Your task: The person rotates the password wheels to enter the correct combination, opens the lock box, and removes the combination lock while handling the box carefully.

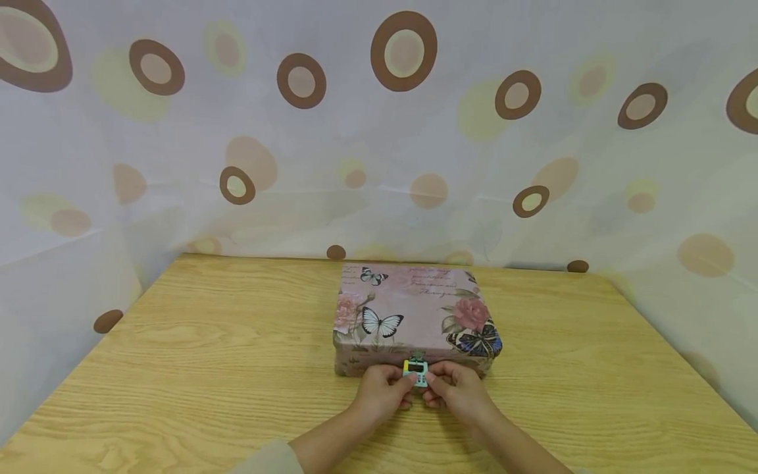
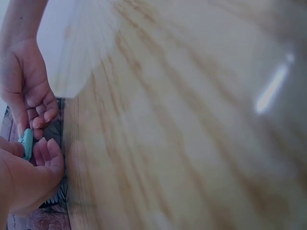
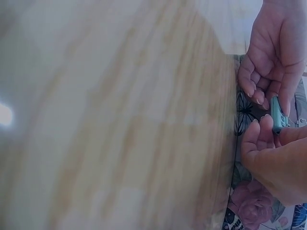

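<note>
A small teal combination padlock [image 1: 422, 380] with a yellow left side sits at the metal clasp [image 1: 417, 356] on the front of a pink floral tin box [image 1: 414, 316]. My left hand [image 1: 379, 393] pinches the padlock from the left, its thumb on the face by the number dials. From the right, my right hand [image 1: 463, 394] pinches the other edge between thumb and fingers. In the left wrist view the padlock [image 2: 27, 143] shows edge-on between both hands. The right wrist view shows its dial side [image 3: 279, 117] partly covered by the thumbs.
The box rests on a wood-grain table [image 1: 225, 342], its lid down, printed with butterflies and roses. Behind the table and along its sides hangs a white cloth [image 1: 331, 145] with brown and yellow ovals.
</note>
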Demonstrator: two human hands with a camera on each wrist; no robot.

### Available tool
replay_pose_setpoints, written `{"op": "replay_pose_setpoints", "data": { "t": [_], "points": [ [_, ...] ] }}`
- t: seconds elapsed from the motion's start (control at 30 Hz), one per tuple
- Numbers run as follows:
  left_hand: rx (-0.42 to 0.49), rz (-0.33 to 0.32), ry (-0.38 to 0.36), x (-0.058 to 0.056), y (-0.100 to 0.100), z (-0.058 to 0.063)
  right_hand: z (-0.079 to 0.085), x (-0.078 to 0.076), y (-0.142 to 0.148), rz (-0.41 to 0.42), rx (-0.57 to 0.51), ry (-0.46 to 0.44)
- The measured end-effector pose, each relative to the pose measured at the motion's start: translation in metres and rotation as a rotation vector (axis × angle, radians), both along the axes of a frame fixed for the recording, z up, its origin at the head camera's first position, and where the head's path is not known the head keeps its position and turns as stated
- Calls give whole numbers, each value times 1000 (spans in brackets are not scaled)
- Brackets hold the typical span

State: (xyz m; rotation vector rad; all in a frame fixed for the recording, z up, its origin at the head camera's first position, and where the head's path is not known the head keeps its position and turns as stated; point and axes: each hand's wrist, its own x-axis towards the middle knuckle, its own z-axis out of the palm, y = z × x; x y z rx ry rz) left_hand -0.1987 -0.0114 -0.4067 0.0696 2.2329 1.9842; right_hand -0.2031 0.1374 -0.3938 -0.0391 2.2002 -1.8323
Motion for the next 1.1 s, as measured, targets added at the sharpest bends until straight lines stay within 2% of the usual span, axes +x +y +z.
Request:
{"op": "replay_pose_setpoints", "data": {
  "t": [0.27,0.43,0.77,1.1],
  "points": [
    [54,-18,-2,-1,-2,-2,0,0,0,-6,6,4],
    [42,-47,32,-1,-4,-2,1,0,-1,-16,17,1],
    [25,-15,35,0,-4,2,2,0,-1,-10,14,-1],
    [6,-12,45,-1,-3,0,1,0,-1,2,13,13]
  ]
}}
